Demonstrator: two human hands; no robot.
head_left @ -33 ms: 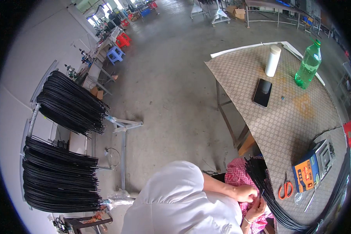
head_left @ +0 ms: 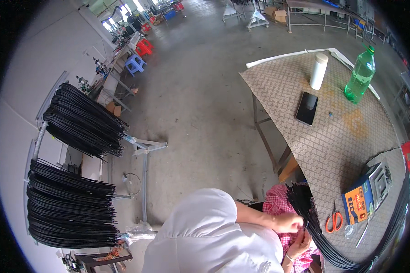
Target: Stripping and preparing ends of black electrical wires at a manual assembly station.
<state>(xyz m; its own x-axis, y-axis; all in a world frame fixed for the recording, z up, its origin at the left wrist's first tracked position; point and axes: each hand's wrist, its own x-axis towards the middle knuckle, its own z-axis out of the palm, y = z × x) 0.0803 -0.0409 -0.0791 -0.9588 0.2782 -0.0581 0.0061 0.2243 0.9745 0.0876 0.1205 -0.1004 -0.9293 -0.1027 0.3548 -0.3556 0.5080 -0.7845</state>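
Hands, left hand (head_left: 288,223) and right hand (head_left: 300,243), each grip pinching black cable bundle (head_left: 305,209), orange-blue box (head_left: 357,201) beside scissors (head_left: 334,222)

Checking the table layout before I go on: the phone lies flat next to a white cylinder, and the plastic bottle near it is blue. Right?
Not quite. The head view shows the bottle is green, not blue. The rest holds: the phone lies flat on the table, next to the white cylinder.
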